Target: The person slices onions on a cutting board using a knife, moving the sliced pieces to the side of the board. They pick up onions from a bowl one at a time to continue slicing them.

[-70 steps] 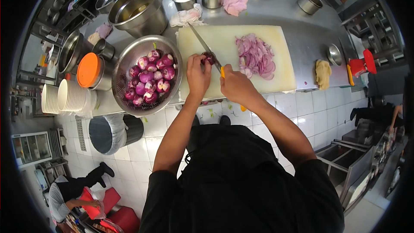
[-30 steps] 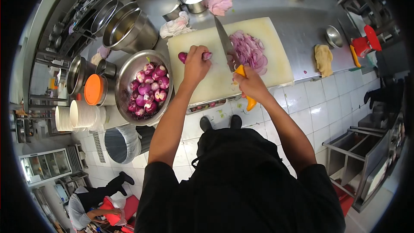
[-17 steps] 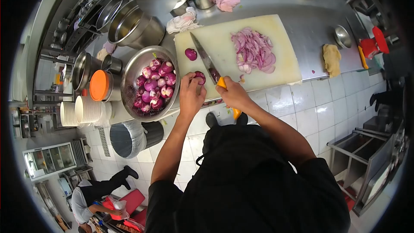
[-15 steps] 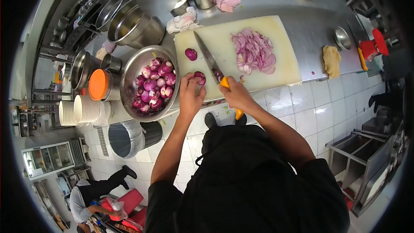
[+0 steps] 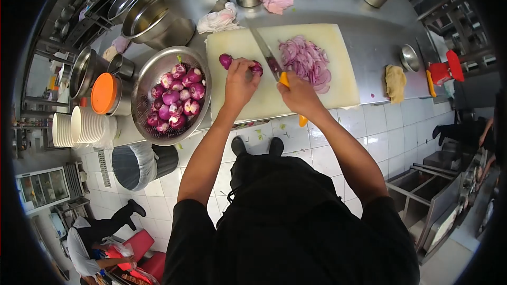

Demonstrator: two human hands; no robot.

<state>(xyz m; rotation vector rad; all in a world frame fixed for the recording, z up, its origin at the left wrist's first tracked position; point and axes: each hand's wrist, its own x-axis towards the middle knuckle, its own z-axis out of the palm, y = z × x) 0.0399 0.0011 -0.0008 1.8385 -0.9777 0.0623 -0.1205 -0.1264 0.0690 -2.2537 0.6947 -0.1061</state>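
Note:
My left hand [image 5: 241,85] is on the white cutting board [image 5: 332,42], its fingers closed on a red onion piece [image 5: 256,68]. Just beyond those fingers lies another red onion piece [image 5: 226,61]. Wrapped round the yellow-orange handle of a kitchen knife [image 5: 268,58] is my right hand [image 5: 301,96]. The blade points away from me and has bits of onion stuck to it. It lies between the left-hand onion and a pile of sliced red onion [image 5: 306,60]. A metal colander [image 5: 141,126] full of peeled red onions [image 5: 170,96] stands left of the board.
Behind the colander are a large pot [image 5: 174,37] and an orange-lidded container [image 5: 104,93]. Stacked paper bowls [image 5: 87,124] are at the left edge. A yellow cloth [image 5: 395,83] and small metal bowl [image 5: 409,58] sit right. A bin [image 5: 134,166] stands below; another person [image 5: 84,248] is lower left.
Both hands have moved farther onto the board, the left with its onion piece and the right with the knife. The knife blade now sits closer to the sliced pile. The view has shifted slightly.

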